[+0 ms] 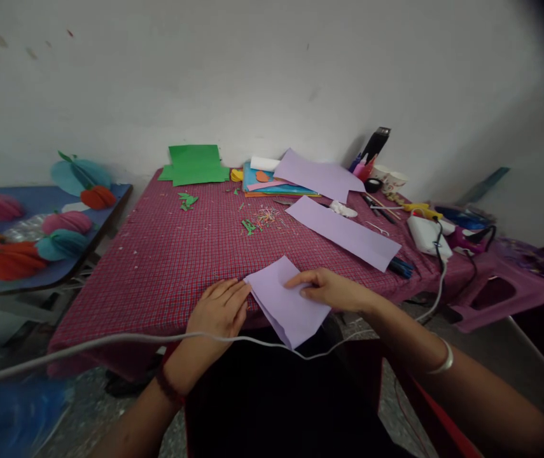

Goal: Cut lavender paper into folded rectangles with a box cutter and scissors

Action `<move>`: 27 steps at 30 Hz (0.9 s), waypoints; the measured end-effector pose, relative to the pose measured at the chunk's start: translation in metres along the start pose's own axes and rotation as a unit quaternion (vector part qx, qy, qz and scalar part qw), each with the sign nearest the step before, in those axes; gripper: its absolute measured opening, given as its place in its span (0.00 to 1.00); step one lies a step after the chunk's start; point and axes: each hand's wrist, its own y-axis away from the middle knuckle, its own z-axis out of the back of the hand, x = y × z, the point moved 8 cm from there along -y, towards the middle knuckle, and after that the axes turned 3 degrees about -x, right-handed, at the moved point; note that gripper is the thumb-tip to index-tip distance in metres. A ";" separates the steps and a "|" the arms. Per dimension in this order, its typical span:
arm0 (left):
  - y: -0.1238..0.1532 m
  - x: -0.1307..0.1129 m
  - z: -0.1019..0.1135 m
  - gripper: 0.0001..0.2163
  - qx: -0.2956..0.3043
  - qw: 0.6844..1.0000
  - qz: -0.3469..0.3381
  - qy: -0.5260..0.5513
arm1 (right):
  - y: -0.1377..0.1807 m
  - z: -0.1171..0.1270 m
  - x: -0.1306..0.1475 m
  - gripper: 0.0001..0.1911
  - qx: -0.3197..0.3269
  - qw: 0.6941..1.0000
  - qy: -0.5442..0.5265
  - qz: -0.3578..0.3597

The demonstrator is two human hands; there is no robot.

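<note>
A folded lilac sheet (287, 305) is seen at the near edge of the counter (167, 254), set at a slant, with its lower corner hanging out past the edge over the lap. The left hand (219, 308) is laid flat on the checked cloth, its fingers stretched out and released, their tips touching the sheet's left edge. The right hand (329, 289) is rested on top of the sheet with its fingers spread and pressed down; nothing is gripped by either hand.

The work in hand is judged to be the flattening of a fold. It would be done best if the layered edges were matched first and the crease then pressed from its middle outward. Firm pressure can only be given where the cloth lies beneath (the overhanging corner has no support), so the sheet is better kept further onto the counter. A white cable (109, 343) is strung across just under that corner and should be kept from snagging it.

Further back, a long lilac strip (348, 232), paper scraps (265, 217) and green paper (195, 164) are left lying well apart from the hands.
</note>
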 end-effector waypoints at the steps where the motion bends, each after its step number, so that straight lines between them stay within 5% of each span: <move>1: 0.000 0.000 0.000 0.14 -0.005 1.000 -0.002 -0.001 | 0.000 0.000 0.000 0.23 0.002 1.000 -0.008 -0.001; 27: 0.005 -0.002 -0.007 0.15 0.013 0.999 -0.019 -0.030 | 0.001 0.000 -0.002 0.20 0.019 0.998 -0.060 -0.006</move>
